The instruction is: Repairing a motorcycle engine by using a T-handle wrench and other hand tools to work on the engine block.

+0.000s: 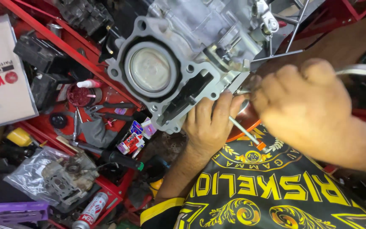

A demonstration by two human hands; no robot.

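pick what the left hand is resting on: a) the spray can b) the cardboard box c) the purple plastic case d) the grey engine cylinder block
d: the left hand lies with its fingers against the lower edge of the grey engine cylinder block, while the right hand works beside it.

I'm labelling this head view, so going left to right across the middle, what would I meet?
Cardboard box → round red part → engine cylinder block → left hand → right hand, which holds a metal tool.
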